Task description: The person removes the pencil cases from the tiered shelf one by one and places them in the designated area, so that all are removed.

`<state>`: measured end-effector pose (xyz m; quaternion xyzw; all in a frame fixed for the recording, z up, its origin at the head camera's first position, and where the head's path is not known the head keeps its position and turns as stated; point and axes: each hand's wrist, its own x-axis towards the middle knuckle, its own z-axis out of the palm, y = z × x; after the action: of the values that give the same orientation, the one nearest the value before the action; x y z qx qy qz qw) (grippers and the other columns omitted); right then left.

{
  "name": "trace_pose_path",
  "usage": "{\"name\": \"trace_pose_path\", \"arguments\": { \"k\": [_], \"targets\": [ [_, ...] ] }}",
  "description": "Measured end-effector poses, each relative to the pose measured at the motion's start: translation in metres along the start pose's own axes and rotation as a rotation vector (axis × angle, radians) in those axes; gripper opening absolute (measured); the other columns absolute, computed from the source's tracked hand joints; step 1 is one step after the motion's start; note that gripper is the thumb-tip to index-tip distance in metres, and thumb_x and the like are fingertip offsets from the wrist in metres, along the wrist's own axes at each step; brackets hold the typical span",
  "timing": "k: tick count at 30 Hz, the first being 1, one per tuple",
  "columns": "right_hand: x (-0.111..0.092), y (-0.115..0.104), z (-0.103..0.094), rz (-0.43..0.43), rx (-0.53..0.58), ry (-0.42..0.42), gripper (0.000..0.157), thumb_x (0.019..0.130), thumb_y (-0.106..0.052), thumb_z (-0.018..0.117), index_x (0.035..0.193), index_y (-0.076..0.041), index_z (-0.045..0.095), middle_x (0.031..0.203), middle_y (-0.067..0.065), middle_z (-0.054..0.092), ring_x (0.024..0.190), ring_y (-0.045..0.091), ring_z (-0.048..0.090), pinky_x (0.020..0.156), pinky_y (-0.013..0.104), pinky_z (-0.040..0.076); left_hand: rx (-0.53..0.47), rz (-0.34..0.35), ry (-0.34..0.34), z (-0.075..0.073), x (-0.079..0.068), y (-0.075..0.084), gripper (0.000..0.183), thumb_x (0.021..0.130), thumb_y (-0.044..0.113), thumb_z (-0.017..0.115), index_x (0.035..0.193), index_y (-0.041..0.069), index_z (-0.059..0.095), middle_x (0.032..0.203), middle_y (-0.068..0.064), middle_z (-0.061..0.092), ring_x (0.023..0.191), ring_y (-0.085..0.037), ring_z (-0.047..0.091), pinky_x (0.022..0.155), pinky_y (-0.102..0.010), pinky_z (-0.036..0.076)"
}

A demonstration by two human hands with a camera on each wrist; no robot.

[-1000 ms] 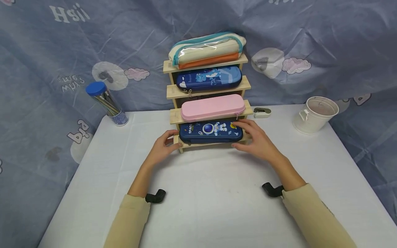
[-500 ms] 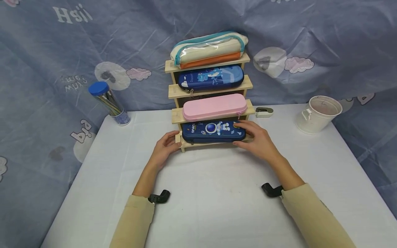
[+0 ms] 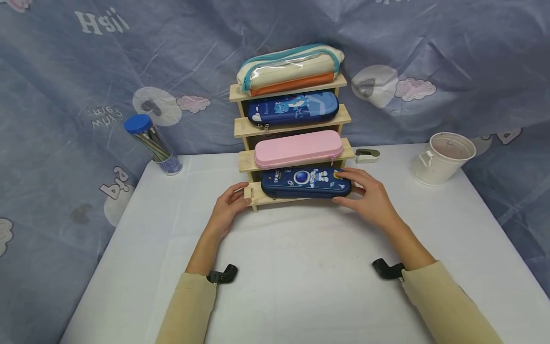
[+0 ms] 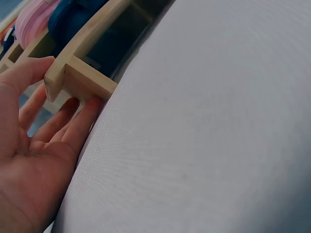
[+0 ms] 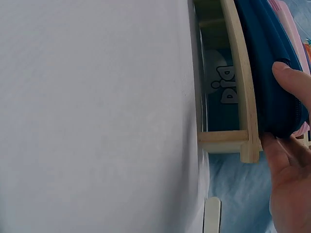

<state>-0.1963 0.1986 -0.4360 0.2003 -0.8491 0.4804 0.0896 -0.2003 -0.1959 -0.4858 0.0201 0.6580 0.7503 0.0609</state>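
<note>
The navy-blue, space-printed oblong zip case (image 3: pixel 302 184) is located at the lowest shelf of the four-tier pale wooden rack (image 3: pixel 253 192), which stands on the white-covered counter (image 3: pixel 279 282). The right hand (image 3: pixel 375 201) grips the case's right end, thumb against the front wall, fingers on the top and about the end. Bare shelf shows left of the case. Whether its base lies flat or slightly raised cannot be determined. The left hand (image 3: pixel 227 206) holds the rack's lower left corner between thumb and fingers. Assessment: firm bracing of the rack and slow, level handling are advisable, since an end grip may let the far end dip. The smooth pink oblong case (image 3: pixel 298 148), one shelf above, should not be knocked.
</note>
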Motion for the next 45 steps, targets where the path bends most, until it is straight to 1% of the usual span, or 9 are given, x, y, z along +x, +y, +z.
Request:
{"name": "trace_pose_path", "arguments": {
  "k": [4, 7, 11, 13, 22, 28, 35, 38, 45],
  "targets": [
    [-0.007, 0.001, -0.007, 0.032, -0.002, 0.014, 0.064, 0.068, -0.017, 0.089, 0.127, -0.020, 0.063, 0.138, 0.001, 0.047, 0.126, 0.026, 0.045, 0.090, 0.026, 0.049, 0.020, -0.001, 0.008, 0.001, -0.001, 0.000, 0.051, 0.085, 0.008, 0.073, 0.132, 0.015, 0.056, 0.132, -0.014, 0.054, 0.120, -0.025, 0.054, 0.091, -0.035, 0.052],
    [-0.011, 0.002, -0.013, 0.046, -0.012, 0.023, 0.064, 0.068, -0.018, 0.089, 0.127, -0.021, 0.063, 0.137, -0.001, 0.048, 0.125, 0.024, 0.046, 0.090, 0.022, 0.048, 0.019, 0.008, 0.009, 0.001, -0.001, 0.000, 0.051, 0.085, 0.008, 0.073, 0.132, 0.015, 0.056, 0.132, -0.014, 0.054, 0.119, -0.026, 0.054, 0.090, -0.035, 0.052],
    [-0.017, 0.005, -0.022, 0.070, -0.047, 0.036, 0.062, 0.070, -0.025, 0.088, 0.127, -0.027, 0.063, 0.136, -0.006, 0.049, 0.124, 0.020, 0.048, 0.090, 0.018, 0.047, -0.004, 0.024, 0.002, 0.001, -0.002, 0.000, 0.051, 0.085, 0.005, 0.072, 0.133, 0.012, 0.055, 0.132, -0.017, 0.053, 0.118, -0.027, 0.055, 0.090, -0.036, 0.053],
    [-0.020, 0.005, -0.027, 0.084, -0.061, 0.041, 0.062, 0.070, -0.026, 0.088, 0.127, -0.028, 0.063, 0.137, -0.007, 0.048, 0.124, 0.020, 0.047, 0.090, 0.016, 0.046, -0.015, 0.032, -0.005, 0.001, -0.002, 0.000, 0.052, 0.085, 0.004, 0.071, 0.134, 0.011, 0.054, 0.132, -0.018, 0.053, 0.117, -0.028, 0.055, 0.090, -0.037, 0.053],
    [-0.035, 0.006, -0.048, 0.111, -0.093, 0.080, 0.064, 0.069, -0.021, 0.088, 0.129, -0.022, 0.063, 0.137, -0.001, 0.049, 0.124, 0.023, 0.046, 0.089, 0.013, 0.044, -0.039, 0.052, -0.023, 0.002, -0.002, -0.001, 0.051, 0.086, 0.002, 0.070, 0.134, 0.010, 0.054, 0.132, -0.018, 0.053, 0.117, -0.029, 0.056, 0.089, -0.040, 0.053],
    [-0.045, 0.008, -0.061, 0.158, -0.123, 0.117, 0.065, 0.071, -0.022, 0.087, 0.131, -0.023, 0.062, 0.137, -0.002, 0.049, 0.125, 0.017, 0.045, 0.088, 0.009, 0.043, -0.052, 0.057, -0.026, 0.001, -0.001, -0.002, 0.051, 0.086, 0.000, 0.068, 0.134, 0.009, 0.053, 0.132, -0.019, 0.053, 0.116, -0.030, 0.056, 0.089, -0.042, 0.053],
    [-0.055, 0.009, -0.074, 0.176, -0.167, 0.161, 0.065, 0.072, -0.023, 0.087, 0.132, -0.023, 0.061, 0.137, -0.002, 0.049, 0.124, 0.013, 0.045, 0.088, 0.008, 0.042, -0.038, 0.052, -0.016, 0.001, -0.002, -0.002, 0.051, 0.086, 0.001, 0.070, 0.133, 0.010, 0.054, 0.131, -0.019, 0.054, 0.114, -0.030, 0.057, 0.088, -0.041, 0.053],
    [-0.060, 0.012, -0.079, 0.193, -0.192, 0.172, 0.066, 0.072, -0.025, 0.087, 0.132, -0.024, 0.060, 0.137, -0.003, 0.049, 0.124, 0.012, 0.045, 0.087, 0.006, 0.041, -0.026, 0.053, -0.015, 0.001, -0.002, -0.001, 0.051, 0.086, 0.003, 0.071, 0.134, 0.009, 0.053, 0.131, -0.020, 0.053, 0.114, -0.029, 0.057, 0.088, -0.040, 0.054],
    [-0.071, 0.020, -0.089, 0.220, -0.227, 0.180, 0.067, 0.071, -0.027, 0.087, 0.132, -0.020, 0.061, 0.137, -0.001, 0.048, 0.125, 0.012, 0.045, 0.085, 0.004, 0.040, -0.029, 0.041, -0.006, 0.003, -0.002, 0.001, 0.050, 0.086, 0.001, 0.070, 0.133, 0.010, 0.054, 0.130, -0.019, 0.055, 0.112, -0.031, 0.058, 0.088, -0.041, 0.054]
  ]
}}
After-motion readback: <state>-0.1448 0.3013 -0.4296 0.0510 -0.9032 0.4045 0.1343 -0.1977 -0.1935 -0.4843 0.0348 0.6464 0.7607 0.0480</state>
